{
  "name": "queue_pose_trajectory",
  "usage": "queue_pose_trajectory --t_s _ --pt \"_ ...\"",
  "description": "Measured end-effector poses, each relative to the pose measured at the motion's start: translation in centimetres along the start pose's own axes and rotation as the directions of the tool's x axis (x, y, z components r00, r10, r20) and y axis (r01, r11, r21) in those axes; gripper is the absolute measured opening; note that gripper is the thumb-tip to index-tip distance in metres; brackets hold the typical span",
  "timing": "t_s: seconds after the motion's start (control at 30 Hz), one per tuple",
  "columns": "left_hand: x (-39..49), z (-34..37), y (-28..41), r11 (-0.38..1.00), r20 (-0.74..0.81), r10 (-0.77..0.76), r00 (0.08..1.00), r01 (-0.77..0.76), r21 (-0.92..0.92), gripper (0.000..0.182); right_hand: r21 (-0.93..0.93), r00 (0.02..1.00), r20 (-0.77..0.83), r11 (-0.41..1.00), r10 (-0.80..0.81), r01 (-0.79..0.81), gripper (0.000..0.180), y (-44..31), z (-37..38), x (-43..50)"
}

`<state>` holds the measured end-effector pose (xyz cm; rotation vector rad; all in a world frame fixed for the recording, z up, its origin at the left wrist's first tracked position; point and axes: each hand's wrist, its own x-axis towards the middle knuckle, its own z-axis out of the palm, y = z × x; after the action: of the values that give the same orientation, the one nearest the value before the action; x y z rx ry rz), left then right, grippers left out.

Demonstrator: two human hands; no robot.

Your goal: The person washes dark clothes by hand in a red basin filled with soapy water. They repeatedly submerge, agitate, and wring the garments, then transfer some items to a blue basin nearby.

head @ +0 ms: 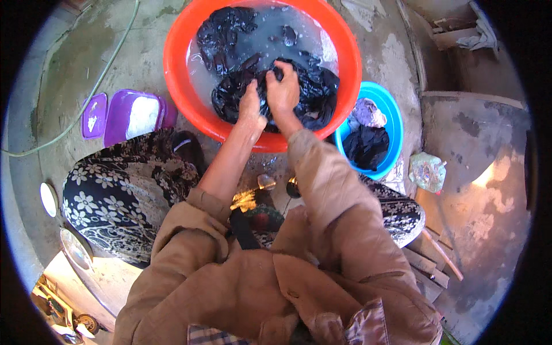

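A large red plastic basin (172, 56) stands on the floor before me, holding cloudy, soapy water and wet black cloth (317, 92). My left hand (252, 105) presses into the cloth near the basin's near side, thumb up, its fingers partly hidden. Just right of it, my right hand (282, 88) has its fingers curled over the same cloth, with part of the dark fabric beneath them. Another dark bunch of cloth (224, 34) lies in the water at the far left of the basin.
A blue basin (399, 129) with black and pale purple cloth stands at the right. Purple tubs (116, 116) with white contents are at the left, beside a green hose (101, 79). A filled plastic bag (427, 172) and wooden boards (420, 261) lie farther right.
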<state>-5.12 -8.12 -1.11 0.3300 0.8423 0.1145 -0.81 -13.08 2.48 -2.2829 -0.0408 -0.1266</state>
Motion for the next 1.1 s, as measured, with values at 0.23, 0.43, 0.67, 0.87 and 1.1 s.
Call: queue_pose_trajectory --t_s 0.23,0.43,0.67,0.87,1.1 --pt "4.9 -6.2 3.1 0.994 0.266 -0.109 0.958 0.097 0.059 0.037 0.304 0.968 0.065 0.929 -0.243 0.213 0.009 -3.5 -1.1 -7.3" --pt "0.2 0.4 0.7 0.997 0.024 0.022 0.999 -0.024 0.074 0.037 0.141 0.998 0.022 0.988 0.061 -0.064 0.032 -0.1 -0.1 -0.1" --pt "2.2 -3.5 0.0 0.997 0.022 -0.041 0.999 0.040 0.059 0.041 0.246 0.996 0.080 0.969 -0.025 0.004 0.012 0.1 -0.1 -3.2" --pt "0.7 -0.7 1.1 0.997 0.030 0.020 0.999 -0.022 0.074 0.035 0.321 0.999 0.033 0.947 -0.001 -0.010 0.030 -0.9 -0.7 -2.3" --pt "0.2 0.0 0.7 0.996 0.001 -0.025 1.000 0.025 0.090 0.042 0.306 0.995 -0.098 0.951 -0.026 0.055 0.015 1.3 0.4 -0.3"
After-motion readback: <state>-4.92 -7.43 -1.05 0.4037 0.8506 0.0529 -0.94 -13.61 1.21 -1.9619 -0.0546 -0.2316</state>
